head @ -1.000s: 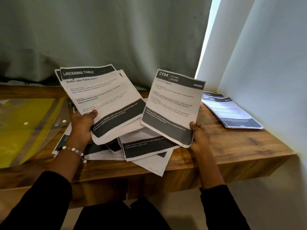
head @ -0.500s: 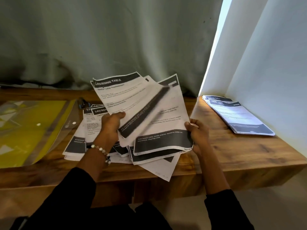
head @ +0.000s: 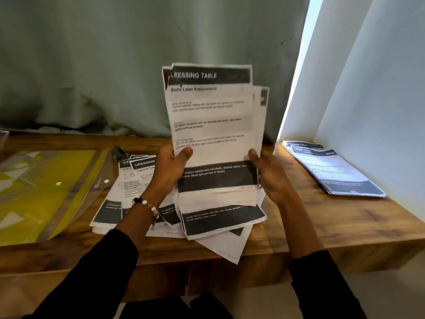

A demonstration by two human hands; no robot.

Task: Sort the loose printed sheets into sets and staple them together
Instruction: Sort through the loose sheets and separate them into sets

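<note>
Hands gripping upright sheaf of printed sheets (head: 213, 125) at frame centre, left hand (head: 171, 171) thumb curled over front, right hand (head: 268, 173) clasping right edge, loose pages (head: 142, 187) on wooden surface (head: 322, 222) below.

left hand (head: 169, 168): raised, thumb forward, pinching held sheets (head: 213, 125) | right hand (head: 269, 173): raised, fingers curled gripping opposite edge | both forearms angled inward, black sleeves

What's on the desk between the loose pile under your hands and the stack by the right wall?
Head view: bare wooden desk lies between the loose pile and the stack.
</note>
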